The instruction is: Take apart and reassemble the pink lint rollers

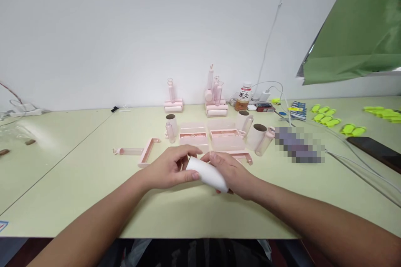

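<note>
A white lint roller refill (208, 174) lies tilted between my two hands, above the front middle of the table. My left hand (172, 168) grips its left end, thumb along the near side. Around its right end closes my right hand (234, 173), with some fingers hidden underneath. Just beyond my hands are pink lint roller parts: a U-shaped pink frame (148, 153) with a clear handle (130, 151) on the left, a similar pink frame (244, 157) partly behind my right hand, and two clear-and-pink cases (193, 135) side by side.
More white rolls (257, 135) stand upright beside small pink-capped handles (265, 141). Pink roller sets (216, 108) line the wall near a drink bottle (243, 96). To the right are cables (357, 160), yellow-green clips (326, 120) and a dark phone (374, 152). A plastic bag (15, 127) lies far left.
</note>
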Demonstrator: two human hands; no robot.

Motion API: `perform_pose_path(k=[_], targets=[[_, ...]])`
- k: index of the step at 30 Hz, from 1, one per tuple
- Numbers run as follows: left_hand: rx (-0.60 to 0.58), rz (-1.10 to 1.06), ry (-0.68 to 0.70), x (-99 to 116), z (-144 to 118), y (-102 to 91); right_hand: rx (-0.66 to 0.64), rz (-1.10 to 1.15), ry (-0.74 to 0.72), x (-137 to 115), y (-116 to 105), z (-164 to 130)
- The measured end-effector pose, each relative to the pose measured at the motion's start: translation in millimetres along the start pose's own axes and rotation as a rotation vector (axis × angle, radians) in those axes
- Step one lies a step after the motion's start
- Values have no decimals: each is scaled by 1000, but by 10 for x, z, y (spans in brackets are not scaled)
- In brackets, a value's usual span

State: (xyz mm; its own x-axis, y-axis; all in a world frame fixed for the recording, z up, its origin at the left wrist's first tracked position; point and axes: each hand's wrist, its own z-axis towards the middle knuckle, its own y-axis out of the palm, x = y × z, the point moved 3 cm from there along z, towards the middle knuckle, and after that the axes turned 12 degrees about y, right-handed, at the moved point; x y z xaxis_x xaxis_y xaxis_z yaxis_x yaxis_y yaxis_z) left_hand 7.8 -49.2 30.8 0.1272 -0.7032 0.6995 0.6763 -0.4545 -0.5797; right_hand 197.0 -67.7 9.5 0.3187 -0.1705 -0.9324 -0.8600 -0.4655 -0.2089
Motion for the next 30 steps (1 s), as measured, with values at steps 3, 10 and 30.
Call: perform_pose_path(k=[3,10,30], targets=[[21,-20,-18,-16,14,19,-48,102,146,5,57,-30],[108,-219,-112,-74,15,-10,-59,248,119,19,58,-10],[306,-216,-160,-187,-74,-374,-296,536,7,14,59,38]])
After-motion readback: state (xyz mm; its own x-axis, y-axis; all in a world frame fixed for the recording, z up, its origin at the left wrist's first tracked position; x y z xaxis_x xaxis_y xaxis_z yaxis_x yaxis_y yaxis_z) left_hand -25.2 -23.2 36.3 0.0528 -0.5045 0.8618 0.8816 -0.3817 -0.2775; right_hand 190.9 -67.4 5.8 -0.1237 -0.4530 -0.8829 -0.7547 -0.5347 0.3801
